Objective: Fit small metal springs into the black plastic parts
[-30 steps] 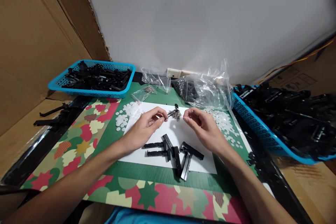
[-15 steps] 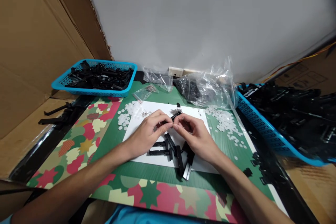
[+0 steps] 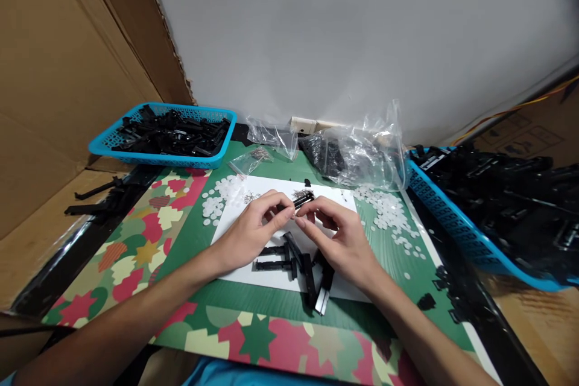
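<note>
Over the white sheet, my left hand is closed in a pinch on a narrow black plastic part, whose far end sticks out between the two hands. My right hand has thumb and forefinger pressed together right beside the left fingertips. Whatever it pinches is too small to make out. Below the hands lie several black plastic parts, one with a silvery strip. Small metal pieces are heaped just beyond the fingers, and another little heap lies by my left knuckles.
White discs are scattered at left and right. Blue baskets of black parts stand at left and right. Clear plastic bags lie along the back, near the wall. Loose black pieces rest at the right edge.
The black part between my hands has tilted slightly and shows more of its far end. My fingertips have shifted a little left; both hands keep their pinch.
</note>
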Demonstrator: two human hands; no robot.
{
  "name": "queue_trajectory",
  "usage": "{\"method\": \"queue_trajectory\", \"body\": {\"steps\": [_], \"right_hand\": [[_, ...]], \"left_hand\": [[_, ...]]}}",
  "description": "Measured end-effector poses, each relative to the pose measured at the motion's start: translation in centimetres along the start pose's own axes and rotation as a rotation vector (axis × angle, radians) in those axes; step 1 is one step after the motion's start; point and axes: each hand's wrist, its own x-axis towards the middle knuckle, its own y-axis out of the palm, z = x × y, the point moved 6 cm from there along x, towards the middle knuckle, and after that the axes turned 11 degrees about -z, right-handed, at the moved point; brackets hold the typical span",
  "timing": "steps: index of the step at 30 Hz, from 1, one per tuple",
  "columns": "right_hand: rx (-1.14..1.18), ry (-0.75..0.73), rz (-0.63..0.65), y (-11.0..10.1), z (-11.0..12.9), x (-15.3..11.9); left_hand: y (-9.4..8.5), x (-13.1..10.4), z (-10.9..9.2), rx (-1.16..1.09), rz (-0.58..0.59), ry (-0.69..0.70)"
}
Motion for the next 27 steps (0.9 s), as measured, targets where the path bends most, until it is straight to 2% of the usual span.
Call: {"method": "queue_trajectory", "body": {"steps": [10, 15, 19, 23, 27], "right_hand": [[0.059, -0.025, -0.102, -0.4, 0.0, 0.1], [0.006, -0.193, -0.196, -1.5, 1.3, -0.1], [-0.069, -0.358, -0.261, -2.3, 2.5, -0.5], [-0.075, -0.472, -0.241, -2.1, 3.0, -0.9], [-0.039, -0.521, -0.205, -1.8, 3.1, -1.2]], "left_hand": [[0.5, -0.3, 0.2, 0.018, -0.004, 0.044], [0.6, -0.4, 0.1, -0.092, 0.0, 0.018], [0.4, -0.3, 0.3, -0.249, -0.071, -0.028], [0.2, -0.2, 0.7, -0.384, -0.143, -0.077], [-0.1, -0.1, 0.8, -0.451, -0.172, -0.139]]}}
